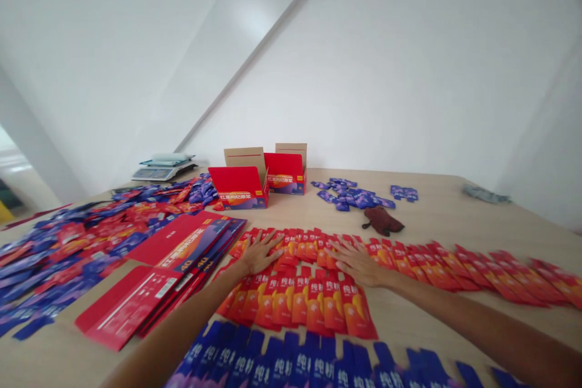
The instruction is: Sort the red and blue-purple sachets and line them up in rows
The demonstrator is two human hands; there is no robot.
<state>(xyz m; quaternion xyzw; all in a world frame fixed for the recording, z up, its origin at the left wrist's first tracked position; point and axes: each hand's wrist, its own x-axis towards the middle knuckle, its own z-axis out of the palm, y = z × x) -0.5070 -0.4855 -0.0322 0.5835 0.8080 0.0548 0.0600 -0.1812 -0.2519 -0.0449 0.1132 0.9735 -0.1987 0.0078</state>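
My left hand (258, 253) lies flat with fingers spread on a long row of overlapping red sachets (409, 257) that runs across the wooden table (445, 215). My right hand (357, 262) rests flat on the same row, a little to the right, fingers stretched out. Both hands hold nothing. A shorter row of red sachets (300, 303) lies just nearer to me, between my forearms. Nearest to me is a row of blue sachets (291, 364).
Flat red cartons (168, 273) are stacked at the left, beside a big heap of red and blue sachets (68, 236). Two open red boxes (261, 179) stand at the back, a scale (164, 167) behind them. Loose blue sachets (350, 191) and a brown cloth (382, 219) lie beyond.
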